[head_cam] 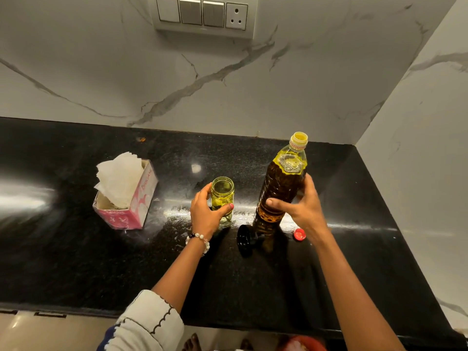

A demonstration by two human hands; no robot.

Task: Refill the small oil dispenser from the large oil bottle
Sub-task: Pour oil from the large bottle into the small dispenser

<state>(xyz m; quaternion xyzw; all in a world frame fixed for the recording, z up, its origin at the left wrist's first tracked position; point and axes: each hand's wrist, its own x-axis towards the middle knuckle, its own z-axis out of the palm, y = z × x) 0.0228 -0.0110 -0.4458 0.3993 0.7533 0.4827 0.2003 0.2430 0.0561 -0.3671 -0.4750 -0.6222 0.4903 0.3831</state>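
L hand gripping open glass oil dispenser, R hand gripping uncapped lg oil bottle, both upright on black countertop, red cap nr bottle base

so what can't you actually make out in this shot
Head view only:
- Dispenser: oil level, its lower body sits behind the left hand.
- Bottle: label wrapped by the right hand; neck print too small to read.
- Black lid: dark on the dark counter, shape unclear.
- Red cap: partly behind the right wrist.
- Tissue box: print too small to read.
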